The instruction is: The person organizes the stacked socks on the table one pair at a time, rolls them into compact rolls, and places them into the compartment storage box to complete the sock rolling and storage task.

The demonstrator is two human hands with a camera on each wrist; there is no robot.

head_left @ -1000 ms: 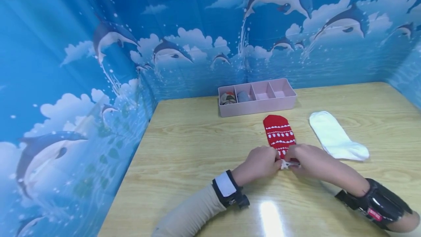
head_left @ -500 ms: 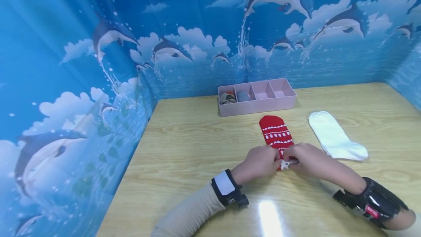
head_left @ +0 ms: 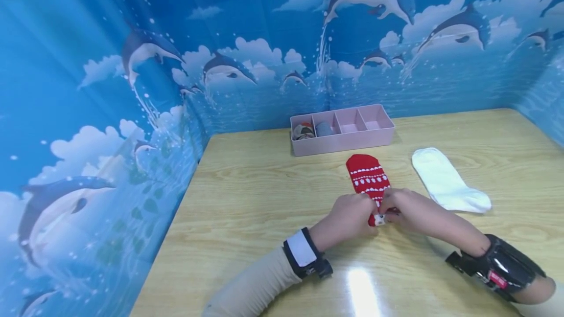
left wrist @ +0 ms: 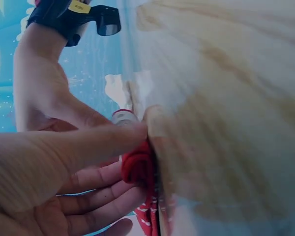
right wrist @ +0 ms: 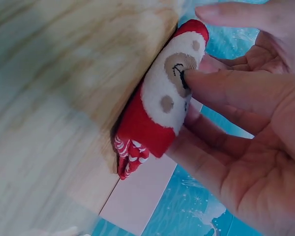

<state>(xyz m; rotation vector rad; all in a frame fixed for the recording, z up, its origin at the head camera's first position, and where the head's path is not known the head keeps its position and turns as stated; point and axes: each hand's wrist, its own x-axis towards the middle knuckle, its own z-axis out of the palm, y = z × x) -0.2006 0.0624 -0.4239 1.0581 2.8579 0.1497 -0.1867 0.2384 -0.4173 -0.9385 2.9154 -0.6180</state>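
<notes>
A red sock (head_left: 369, 176) with white patterned bands lies on the table, its far end flat and its near end rolled up. On the roll in the right wrist view a white patch with a brown-and-black animal face (right wrist: 174, 81) shows. My left hand (head_left: 352, 214) pinches the roll's left end, thumb on top and fingers behind it. My right hand (head_left: 407, 209) grips the roll from the right; its thumb (right wrist: 226, 91) presses on the face patch. Right of the hands lies a flat white sock (head_left: 447, 185).
A pink box (head_left: 343, 144) with several compartments stands behind the red sock. A multicoloured bundle (head_left: 304, 131) sits in its leftmost compartment, a grey-blue bundle (head_left: 323, 129) in the one beside it. A blue dolphin-print curtain (head_left: 264, 38) hangs behind the wooden table (head_left: 246, 180).
The red sock has shifted and turned slightly left on the table. More red shows at the roll's left end beside my left hand. The white sock and box have stayed put.
</notes>
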